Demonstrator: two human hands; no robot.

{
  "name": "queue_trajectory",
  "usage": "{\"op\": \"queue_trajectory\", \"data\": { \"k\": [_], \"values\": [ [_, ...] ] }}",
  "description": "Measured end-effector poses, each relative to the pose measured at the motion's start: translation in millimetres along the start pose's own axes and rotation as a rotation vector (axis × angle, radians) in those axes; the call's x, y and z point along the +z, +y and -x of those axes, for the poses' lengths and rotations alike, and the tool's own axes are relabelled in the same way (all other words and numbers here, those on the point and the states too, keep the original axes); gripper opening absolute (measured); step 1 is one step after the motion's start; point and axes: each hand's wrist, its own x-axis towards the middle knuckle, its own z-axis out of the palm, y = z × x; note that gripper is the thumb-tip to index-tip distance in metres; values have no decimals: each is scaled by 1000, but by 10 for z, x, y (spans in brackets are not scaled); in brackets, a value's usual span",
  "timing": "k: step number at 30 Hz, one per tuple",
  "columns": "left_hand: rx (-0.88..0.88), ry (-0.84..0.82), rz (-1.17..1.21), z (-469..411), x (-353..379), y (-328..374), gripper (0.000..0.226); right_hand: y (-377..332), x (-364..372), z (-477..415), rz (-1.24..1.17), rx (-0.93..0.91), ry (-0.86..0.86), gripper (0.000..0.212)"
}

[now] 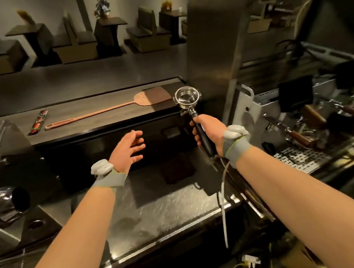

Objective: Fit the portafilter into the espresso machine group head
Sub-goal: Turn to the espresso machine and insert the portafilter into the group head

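The right hand (pixel 209 132) is clamping the portafilter (pixel 190 106) handle, the left hand (pixel 128 150) is hanging open, and keeping the basket level toward the espresso machine (pixel 306 114) looks wise.

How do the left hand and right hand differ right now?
The right hand is shut around the black handle of the portafilter, holding its basket up; the left hand is open, fingers spread, and holds nothing. The right hand is nearer the espresso machine; the left hand hovers over the counter. Both wear grey wrist straps.
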Motion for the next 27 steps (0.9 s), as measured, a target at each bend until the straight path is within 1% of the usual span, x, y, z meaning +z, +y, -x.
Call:
{"op": "queue_trajectory", "data": {
  "k": [2,3,7,10,12,13,15,19,23,27],
  "values": [
    [14,-34,-5,-29,202,41,31,-31,-171,54,1,5,37,20],
    [30,-84,-8,-46,499,98,31,-68,-440,148,-15,-14,89,21],
    [46,-166,-9,-107,1038,152,33,-107,-915,344,-48,-30,144,19],
    [55,-241,-19,-129,1635,169,31,-159,-1476,562,-65,-62,202,19],
    [52,-291,-30,-118,2113,136,29,-170,-1975,706,-73,-65,256,20],
    [49,-300,-28,-111,2183,121,29,-175,-2062,749,-85,-67,261,20],
    [51,-330,-48,-83,2636,45,30,-167,-2536,894,-107,-69,291,20],
    [44,-347,-85,-32,3156,-45,29,-86,-3120,1051,-101,-49,350,20],
    [36,-340,-106,-2,3636,-147,28,60,-3697,1075,-147,29,376,26],
    [12,-307,-121,-73,3790,-308,30,258,-4072,913,-227,110,369,29]
  ]
}}
